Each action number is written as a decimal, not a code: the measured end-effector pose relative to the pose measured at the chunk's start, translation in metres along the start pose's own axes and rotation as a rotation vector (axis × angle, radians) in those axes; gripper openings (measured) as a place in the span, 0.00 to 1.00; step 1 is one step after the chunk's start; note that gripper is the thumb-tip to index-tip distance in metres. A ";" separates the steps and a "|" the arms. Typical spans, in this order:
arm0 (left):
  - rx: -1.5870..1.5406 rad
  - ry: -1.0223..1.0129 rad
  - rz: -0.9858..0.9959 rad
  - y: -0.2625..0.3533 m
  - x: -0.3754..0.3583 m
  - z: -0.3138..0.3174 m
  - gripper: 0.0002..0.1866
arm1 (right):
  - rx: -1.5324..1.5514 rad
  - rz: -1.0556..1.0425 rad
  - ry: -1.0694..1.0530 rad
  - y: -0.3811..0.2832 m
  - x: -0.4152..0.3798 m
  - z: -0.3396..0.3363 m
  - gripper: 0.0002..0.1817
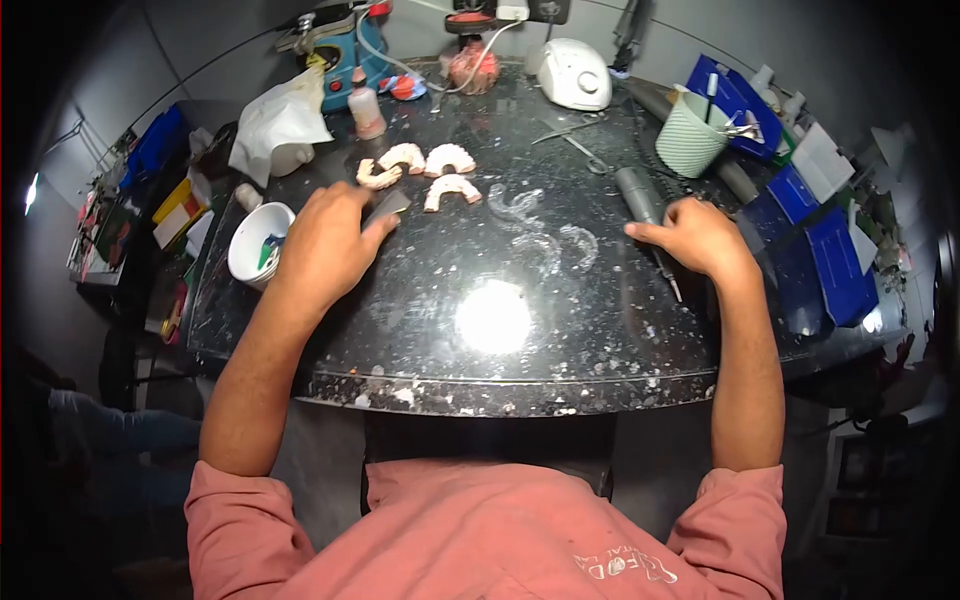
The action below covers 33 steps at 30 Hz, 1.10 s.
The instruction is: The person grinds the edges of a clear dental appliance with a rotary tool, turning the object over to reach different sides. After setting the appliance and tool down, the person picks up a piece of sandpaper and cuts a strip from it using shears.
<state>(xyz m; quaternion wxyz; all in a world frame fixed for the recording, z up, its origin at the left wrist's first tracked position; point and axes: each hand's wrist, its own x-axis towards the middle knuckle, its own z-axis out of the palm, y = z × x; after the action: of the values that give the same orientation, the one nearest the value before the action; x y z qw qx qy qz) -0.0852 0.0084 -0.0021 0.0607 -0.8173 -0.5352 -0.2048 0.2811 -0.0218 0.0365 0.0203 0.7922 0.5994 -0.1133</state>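
My left hand [325, 240] is closed, with a small flat dark-grey piece [390, 207] sticking out between thumb and fingers. Just beyond it lie several pale dental arch models [452, 190]. My right hand [705, 235] has its thumb across a grey rotary handpiece [637, 195] and its fingers curled at the tool's right side. The handpiece's thin tip points toward the front edge. Between my hands, clear dental aligners [515, 205] rest on the black speckled worktop [400, 310].
A white cup [245, 250] with small items stands beside my left forearm. Farther back are a pink-stained bottle [366, 105], a white control unit [575, 75] and metal instruments [575, 140]. A ribbed green cup [690, 140] and blue bins [840, 265] are at right.
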 end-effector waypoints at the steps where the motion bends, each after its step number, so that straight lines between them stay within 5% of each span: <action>1: 0.005 -0.046 0.004 0.000 0.001 0.004 0.12 | -0.048 -0.043 0.119 0.002 0.005 -0.001 0.38; 7: -0.273 -0.136 -0.220 0.012 0.018 -0.009 0.11 | 0.168 -0.450 0.315 -0.030 0.083 -0.022 0.13; 10: -0.500 -0.112 -0.237 0.009 0.024 -0.014 0.09 | 0.114 -0.640 0.327 -0.034 0.143 -0.004 0.21; 12: -1.287 -0.004 -0.168 0.013 0.025 -0.016 0.10 | 0.078 -0.647 0.268 -0.035 0.155 -0.002 0.21; 16: -1.602 -0.158 -0.290 0.017 0.029 -0.026 0.15 | 0.131 -0.598 0.077 -0.046 0.176 0.003 0.18; 18: -1.757 -0.175 -0.258 0.020 0.037 -0.023 0.16 | 0.042 -0.664 0.178 -0.048 0.167 0.003 0.16; 20: -1.799 -0.171 -0.233 0.023 0.047 -0.020 0.18 | 0.055 -0.750 0.395 -0.048 0.161 0.006 0.15; 23: -1.909 -0.137 -0.231 0.025 0.062 -0.008 0.17 | 0.700 -0.765 0.636 -0.066 0.133 -0.003 0.12; 26: -1.955 -0.043 -0.288 0.025 0.066 0.008 0.15 | 1.040 -0.801 0.682 -0.088 0.080 -0.007 0.15; 28: -1.879 0.022 -0.367 0.028 0.056 0.022 0.13 | 0.995 -0.673 0.523 -0.096 0.039 0.002 0.16; 29: -1.851 0.034 -0.418 0.032 0.049 0.028 0.13 | 0.789 -0.738 0.697 -0.091 0.048 0.023 0.16; 33: -1.866 -0.058 -0.361 0.042 0.035 0.032 0.13 | 1.014 -0.640 0.442 -0.084 0.033 0.051 0.16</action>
<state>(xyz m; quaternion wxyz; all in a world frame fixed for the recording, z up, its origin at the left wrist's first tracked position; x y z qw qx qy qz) -0.0272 0.0304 -0.0123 -0.6624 -0.4456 -0.2751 -0.5357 0.2012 0.0249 -0.0113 -0.5161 0.4899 0.6681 -0.2172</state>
